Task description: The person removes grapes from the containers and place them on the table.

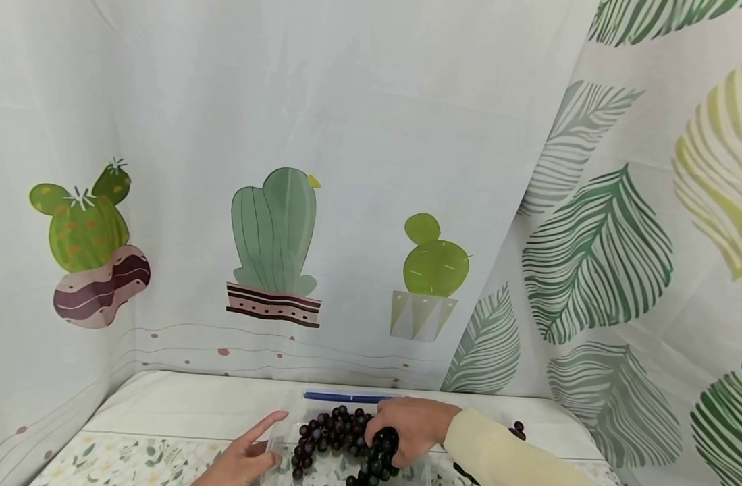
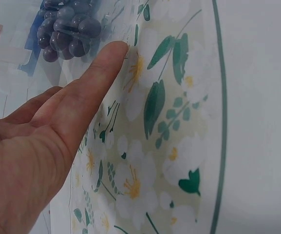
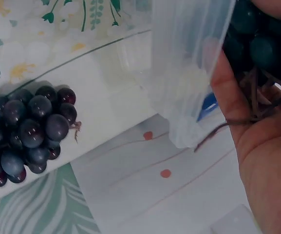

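Observation:
A clear plastic box [image 3: 189,63] stands on the table, a blue strip [image 1: 346,397] along its far side. Inside it, a bunch of dark grapes [image 1: 328,432] curves along the back and left. My right hand [image 1: 410,432] grips another bunch of dark grapes [image 1: 379,459] over the right part of the box; its brown stem [image 3: 223,127] lies across the palm in the right wrist view. At the box's left side, my left hand [image 1: 243,459] touches the wall, with thumb [image 2: 108,61] and index finger extended.
To the right of the box lies one more bunch of dark grapes [image 3: 28,131], mostly hidden behind the right sleeve [image 1: 498,445] in the head view. A flowered cloth [image 1: 146,459] covers the near part of the table. Printed curtains [image 1: 371,135] hang behind and at the sides.

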Demonstrator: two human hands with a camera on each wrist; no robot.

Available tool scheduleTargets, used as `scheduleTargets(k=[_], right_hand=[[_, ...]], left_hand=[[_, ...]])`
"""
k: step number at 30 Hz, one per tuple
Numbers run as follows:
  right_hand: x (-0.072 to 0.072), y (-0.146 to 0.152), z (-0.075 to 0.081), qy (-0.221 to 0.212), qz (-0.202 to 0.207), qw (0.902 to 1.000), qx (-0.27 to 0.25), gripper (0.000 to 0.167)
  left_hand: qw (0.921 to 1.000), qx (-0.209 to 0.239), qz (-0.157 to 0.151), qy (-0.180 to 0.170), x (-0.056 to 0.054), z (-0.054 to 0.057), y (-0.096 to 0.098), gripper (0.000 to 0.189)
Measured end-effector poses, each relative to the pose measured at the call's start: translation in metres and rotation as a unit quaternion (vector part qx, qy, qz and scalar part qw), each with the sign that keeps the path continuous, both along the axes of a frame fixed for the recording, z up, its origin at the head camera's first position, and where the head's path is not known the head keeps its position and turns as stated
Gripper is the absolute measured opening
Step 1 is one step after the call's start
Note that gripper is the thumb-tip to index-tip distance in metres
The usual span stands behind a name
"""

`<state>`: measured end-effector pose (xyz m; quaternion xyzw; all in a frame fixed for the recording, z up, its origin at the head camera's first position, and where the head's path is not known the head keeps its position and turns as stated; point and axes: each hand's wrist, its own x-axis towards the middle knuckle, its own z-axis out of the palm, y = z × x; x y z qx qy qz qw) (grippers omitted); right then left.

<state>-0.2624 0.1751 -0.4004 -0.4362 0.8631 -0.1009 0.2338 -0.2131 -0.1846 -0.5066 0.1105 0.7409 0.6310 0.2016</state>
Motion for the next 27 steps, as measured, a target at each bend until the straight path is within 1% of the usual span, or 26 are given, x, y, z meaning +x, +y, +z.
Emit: scheduleTargets(k=[6,10,13,16,19,24,27], right_hand=[[0.008,-0.003,0.007,0.068,0.021,0.9972,0.022,0.046],[0.015,-0.005,0.011,0.116,0.043,0.9916,0.038,0.048],[0.020,-0.007,0.015,0.142,0.059,0.9872,0.041,0.048],[0.025,-0.008,0.019,0.173,0.078,0.9807,0.046,0.049],[0.028,-0.008,0.023,0.211,0.103,0.9703,0.059,0.050],[0.032,-0.008,0.029,0.275,0.147,0.9466,0.082,0.050],[0.035,-0.007,0.033,0.301,0.163,0.9357,0.084,0.050]], left_hand=[[0.9999,-0.012,0.010,0.002,0.001,0.001,0.001,0.073],[0.9997,-0.020,0.016,0.006,0.000,0.001,0.003,0.072],[0.9996,-0.023,0.017,0.006,0.000,0.000,0.003,0.072],[0.9996,-0.024,0.016,0.007,-0.001,-0.001,0.003,0.072],[0.9998,-0.018,0.010,0.008,-0.001,-0.001,0.002,0.072],[1.0000,0.002,-0.005,0.002,-0.001,-0.001,0.000,0.074],[1.0000,-0.002,0.001,0.001,-0.001,-0.001,0.000,0.073]])
